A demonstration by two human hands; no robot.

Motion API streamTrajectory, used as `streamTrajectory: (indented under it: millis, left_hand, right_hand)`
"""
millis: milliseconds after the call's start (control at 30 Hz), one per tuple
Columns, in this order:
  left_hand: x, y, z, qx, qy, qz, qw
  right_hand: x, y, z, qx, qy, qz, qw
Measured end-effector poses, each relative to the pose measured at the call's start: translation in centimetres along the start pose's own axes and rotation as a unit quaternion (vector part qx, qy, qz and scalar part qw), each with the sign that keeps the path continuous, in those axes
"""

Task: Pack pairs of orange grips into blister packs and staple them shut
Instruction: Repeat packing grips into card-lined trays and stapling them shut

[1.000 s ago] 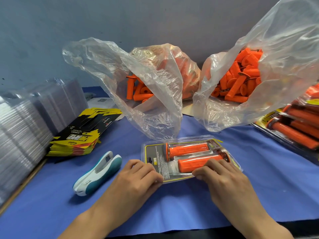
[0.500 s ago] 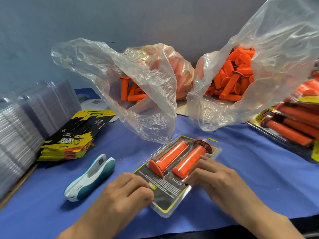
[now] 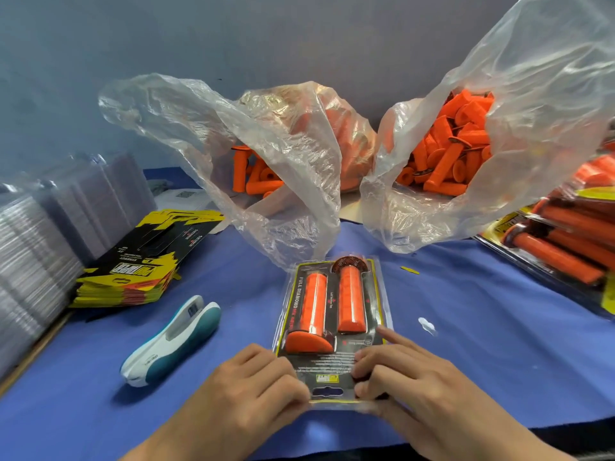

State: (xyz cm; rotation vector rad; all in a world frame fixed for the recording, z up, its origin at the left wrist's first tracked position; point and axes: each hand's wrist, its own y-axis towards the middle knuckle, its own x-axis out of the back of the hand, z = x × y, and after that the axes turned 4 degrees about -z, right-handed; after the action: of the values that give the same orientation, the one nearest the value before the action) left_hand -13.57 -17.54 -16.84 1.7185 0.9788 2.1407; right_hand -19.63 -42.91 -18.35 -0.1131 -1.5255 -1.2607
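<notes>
Pinching one blister pack [image 3: 329, 362] holding two grips [image 3: 313, 307]

A packing bench in a small workshop is suggested. A blue-covered table [image 3: 499, 344] is spread beneath the left hand [image 3: 253, 387] and the right hand [image 3: 422, 390], by which a filled blister pack [image 3: 332, 311] is gripped. Beyond the hands, two clear plastic bags [image 3: 283, 181] of loose orange grips [image 3: 446, 161] are stood against a plain wall [image 3: 299, 34]. Left of the left hand a stapler [image 3: 173, 344], stacked printed cards [image 3: 133, 271] and stacks of empty clear blisters [image 3: 33, 261] are laid; right of the right hand, finished packs [image 3: 565, 247] are piled.
</notes>
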Motion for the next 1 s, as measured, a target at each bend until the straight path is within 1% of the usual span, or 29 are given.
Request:
streamTrajectory:
  millis: [100,200,300,367,433,500,567,600,633,667,733,767,833,867,933,1000]
  left_hand:
    - [0.1,0.0,-0.1,0.008,-0.012,0.000,1.000]
    - [0.1,0.5,-1.0,-0.001,0.033,0.007,0.999]
    - [-0.4,1.0,-2.3,-0.006,0.059,0.020,0.998]
    - [-0.7,1.1,-2.7,-0.007,0.043,0.012,0.999]
    - [-0.9,0.8,-2.3,-0.025,0.012,0.008,1.000]
    - [-0.9,0.4,-1.5,-0.043,-0.021,0.026,0.999]
    - [-0.7,0.3,-0.7,-0.040,-0.048,0.041,0.997]
    - [-0.6,0.3,-0.4,-0.037,-0.051,0.046,0.997]
    - [-0.5,0.4,-0.3,-0.035,-0.044,0.049,0.997]
    - [-0.4,0.5,-0.4,-0.035,-0.030,0.051,0.998]
    - [-0.3,1.1,-0.9,-0.032,-0.006,0.040,0.999]
    - [-0.3,1.4,-1.2,-0.029,0.001,0.028,0.999]
    - [-0.4,2.1,-1.8,-0.025,0.007,0.008,1.000]
    - [-0.5,2.3,-1.9,-0.026,0.003,0.002,1.000]
    - [-0.8,2.3,-1.7,-0.029,-0.011,-0.005,1.000]
    - [-1.2,2.0,-1.3,-0.036,-0.015,-0.007,0.999]
  right_hand:
    - [0.7,-0.2,-0.7,-0.016,0.008,0.015,1.000]
    - [0.9,0.1,-0.4,-0.008,-0.052,0.033,0.998]
    - [-0.5,0.3,0.8,0.022,-0.088,0.004,0.996]
    - [-0.7,0.3,1.1,0.016,-0.057,-0.004,0.998]
    - [-0.1,-0.1,0.5,-0.014,-0.001,0.008,1.000]
    - [0.5,-0.6,0.0,-0.029,0.040,0.021,0.999]
    - [0.8,-0.7,-0.4,-0.046,0.086,0.042,0.994]
    - [0.9,-0.8,-0.5,-0.051,0.090,0.053,0.993]
    - [1.0,-0.8,-0.7,-0.050,0.070,0.055,0.995]
    - [1.1,-0.8,-0.7,-0.046,0.028,0.051,0.997]
    - [0.8,-0.5,0.0,-0.016,-0.056,0.025,0.998]
    - [0.5,-0.3,0.6,0.002,-0.072,0.005,0.997]
    - [0.0,-0.1,1.8,0.025,-0.063,-0.036,0.997]
    - [-0.1,0.1,2.1,0.022,-0.048,-0.045,0.998]
    - [0.2,0.0,1.8,0.015,-0.023,-0.042,0.999]
    - [0.6,-0.3,1.4,0.006,-0.014,-0.017,1.000]
